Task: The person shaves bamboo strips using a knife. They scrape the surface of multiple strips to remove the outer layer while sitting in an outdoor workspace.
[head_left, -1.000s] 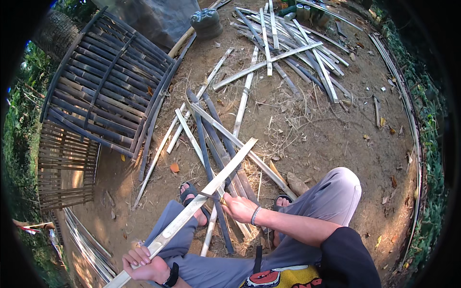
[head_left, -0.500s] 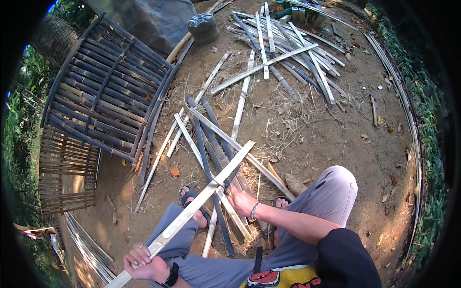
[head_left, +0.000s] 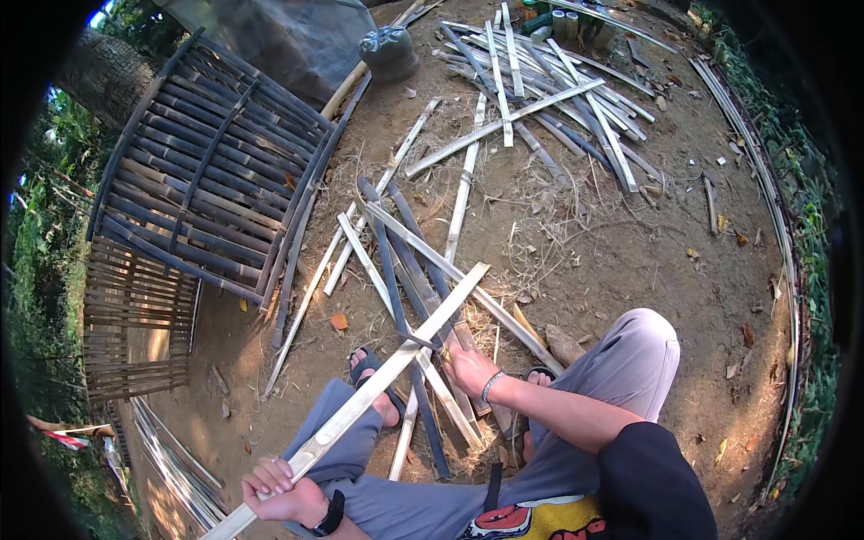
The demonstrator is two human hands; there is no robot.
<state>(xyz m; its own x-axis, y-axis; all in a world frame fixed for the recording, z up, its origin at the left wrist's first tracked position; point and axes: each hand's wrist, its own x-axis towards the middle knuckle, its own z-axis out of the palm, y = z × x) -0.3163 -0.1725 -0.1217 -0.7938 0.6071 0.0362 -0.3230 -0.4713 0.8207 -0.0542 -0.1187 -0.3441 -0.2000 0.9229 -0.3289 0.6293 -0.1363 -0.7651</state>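
My left hand (head_left: pixel 286 490) is closed around the lower end of a long pale bamboo strip (head_left: pixel 369 393), which slants up and away to the right across my lap. My right hand (head_left: pixel 470 367) is closed on what looks like a knife (head_left: pixel 419 341). Its narrow dark blade lies across the strip, a little short of the far end. The knife's handle is mostly hidden by my fingers. Beneath the strip, dark and pale bamboo slats (head_left: pixel 396 270) lie crossed on the ground between my feet.
A heap of split bamboo (head_left: pixel 549 99) lies at the far side. On the left stands a dark bamboo rack (head_left: pixel 198 171), with more thin strips (head_left: pixel 171 459) near it. A dark bundled bag (head_left: pixel 389 56) sits at the back. Shavings and leaves litter the dirt (head_left: pixel 612 261).
The whole view has shifted slightly, moving the scene a little to the right. Both hands, the strip and the knife keep nearly the same positions relative to each other.
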